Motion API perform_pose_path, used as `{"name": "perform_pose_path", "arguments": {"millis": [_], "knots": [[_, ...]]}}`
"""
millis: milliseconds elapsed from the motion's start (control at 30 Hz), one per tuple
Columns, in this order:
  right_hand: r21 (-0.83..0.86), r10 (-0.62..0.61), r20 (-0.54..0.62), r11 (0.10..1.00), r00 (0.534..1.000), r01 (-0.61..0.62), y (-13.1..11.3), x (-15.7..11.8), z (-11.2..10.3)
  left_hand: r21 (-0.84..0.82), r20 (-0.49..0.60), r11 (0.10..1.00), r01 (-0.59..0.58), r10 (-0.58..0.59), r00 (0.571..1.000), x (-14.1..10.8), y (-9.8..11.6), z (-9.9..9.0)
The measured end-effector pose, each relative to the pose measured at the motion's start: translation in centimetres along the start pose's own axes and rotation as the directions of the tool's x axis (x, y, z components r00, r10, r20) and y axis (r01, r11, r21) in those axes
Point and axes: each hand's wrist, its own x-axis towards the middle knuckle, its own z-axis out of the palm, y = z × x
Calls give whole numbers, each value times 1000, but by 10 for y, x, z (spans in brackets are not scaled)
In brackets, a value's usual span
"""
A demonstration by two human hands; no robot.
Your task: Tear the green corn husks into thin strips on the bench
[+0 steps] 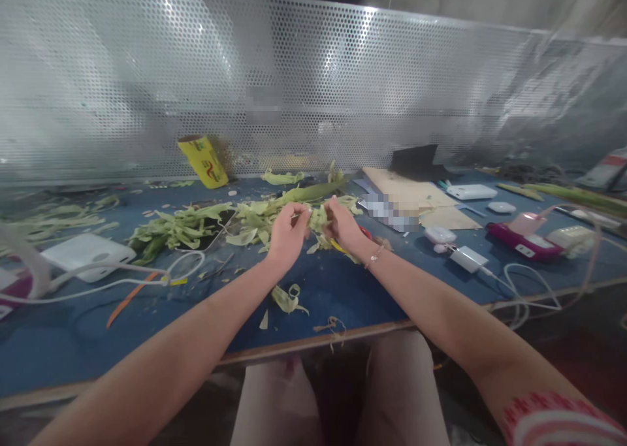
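Observation:
Above the middle of the blue table, a small crumpled bundle of pale green leaf strips (318,219) is between my two hands. My left hand (288,234) pinches at its left side, thumb and fingertips close together. Wrapped on its right side is my right hand (343,226), with a thin bracelet on the wrist. Just behind them lies a pile of similar green leaves (249,221), with a longer leaf (311,191) stretched across it. Another leafy bunch (183,227) rests to the left on a dark flat object. Scraps of leaf (289,299) lie in front of my hands.
A tilted yellow tube (204,162) stands by the perforated metal screen (294,74). Papers (411,194) lie behind my right hand. White chargers and cables (469,258) and a magenta power strip (524,242) are at right; a white box (88,256) with cables is at left.

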Motion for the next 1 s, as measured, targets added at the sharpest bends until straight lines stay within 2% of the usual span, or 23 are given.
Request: {"name": "perform_pose_path", "arguments": {"millis": [133,233,300,433,533,700,867,1000], "knots": [[-165,-91,-35,983,995,84,-7,-4,1,83,49,996,-21,17,999,-1,3,0],[-377,-267,-64,899,961,225,-12,-8,2,111,96,994,-13,2,995,-3,5,2],[-477,-358,-63,831,932,287,-15,-10,3,107,81,994,8,-17,997,-4,4,4],[-568,-411,-9,752,912,333,-16,-16,8,35,33,998,58,-59,998,-5,-2,9],[-568,-418,21,743,908,355,-16,-21,13,49,-16,999,16,-15,1000,-6,-2,9],[-539,-407,-9,771,913,339,-15,-24,18,267,-90,959,-92,119,989,-6,4,5],[-410,-363,-147,869,920,277,-19,-22,18,317,-62,934,-166,195,979,-5,8,3],[-307,-293,-199,925,935,224,-19,-20,15,320,-19,926,-199,216,976,-6,9,4]]}}
